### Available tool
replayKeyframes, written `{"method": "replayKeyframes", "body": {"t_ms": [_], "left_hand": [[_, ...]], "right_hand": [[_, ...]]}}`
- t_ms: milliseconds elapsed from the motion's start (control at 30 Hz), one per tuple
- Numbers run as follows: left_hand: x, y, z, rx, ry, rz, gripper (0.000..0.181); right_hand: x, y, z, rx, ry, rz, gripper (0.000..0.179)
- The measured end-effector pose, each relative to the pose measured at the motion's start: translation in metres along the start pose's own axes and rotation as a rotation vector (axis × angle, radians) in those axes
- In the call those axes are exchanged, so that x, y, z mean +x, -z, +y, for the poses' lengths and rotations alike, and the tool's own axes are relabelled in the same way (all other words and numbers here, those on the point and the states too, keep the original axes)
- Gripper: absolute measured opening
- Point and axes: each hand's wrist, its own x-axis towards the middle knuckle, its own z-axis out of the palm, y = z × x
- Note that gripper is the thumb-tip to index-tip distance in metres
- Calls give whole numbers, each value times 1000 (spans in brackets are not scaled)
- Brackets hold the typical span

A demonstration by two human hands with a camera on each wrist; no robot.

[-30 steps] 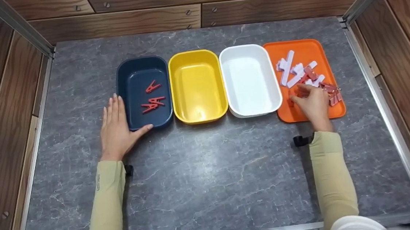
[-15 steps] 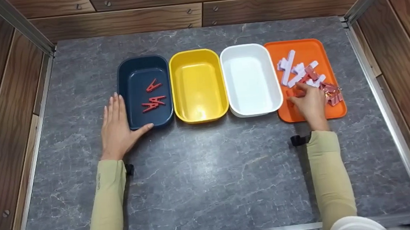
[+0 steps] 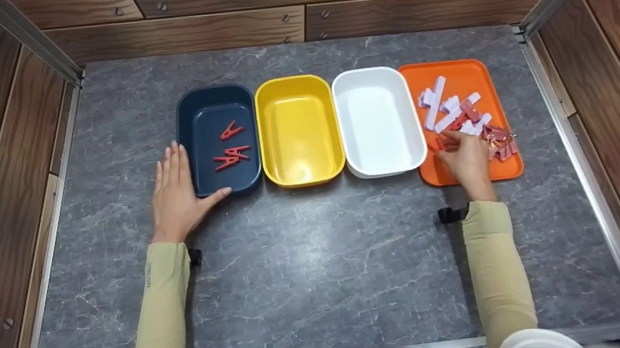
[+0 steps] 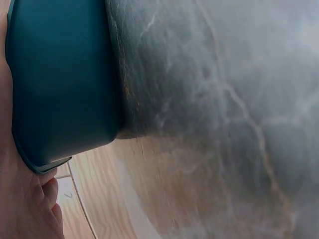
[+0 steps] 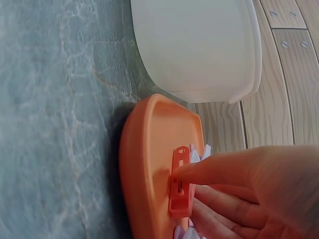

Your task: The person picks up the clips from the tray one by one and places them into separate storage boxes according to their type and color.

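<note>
My right hand (image 3: 470, 161) is low over the near part of the orange tray (image 3: 433, 174). In the right wrist view its thumb and fingers pinch a red clothespin (image 5: 180, 199), the thumb pressed on its side near the spring. Beyond the fingers on the tray lie several pale lilac bag clips (image 3: 435, 103) and several pinkish-red binder clips (image 3: 500, 145). My left hand (image 3: 174, 201) rests along the left side of the dark blue bin (image 3: 201, 124), fingers straight, thumb spread at its near corner. Inside that bin lie 3 red clothespins (image 3: 231, 130).
A yellow bin (image 3: 299, 125) and a white bin (image 3: 377, 119) stand side by side between the blue bin and the tray. Wood-patterned walls (image 3: 177, 32) enclose the grey marbled table (image 3: 318, 284) at the back and sides.
My right hand has shifted slightly left over the tray, away from the binder clips. The left hand and the bins have stayed in place.
</note>
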Motion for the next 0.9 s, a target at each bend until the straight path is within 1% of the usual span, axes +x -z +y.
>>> {"method": "replayKeyframes", "body": {"t_ms": [233, 467, 567, 900], "left_hand": [[1, 0, 0, 1, 5, -8, 130], [2, 1, 1, 6, -1, -12, 130], [2, 1, 1, 3, -3, -12, 130], [2, 1, 0, 6, -6, -8, 130]], "right_hand": [[0, -2, 3, -31, 21, 22, 40], [0, -1, 4, -24, 63, 66, 37], [-1, 1, 3, -30, 61, 76, 36], [-5, 6, 2, -19, 20, 52, 39]]}}
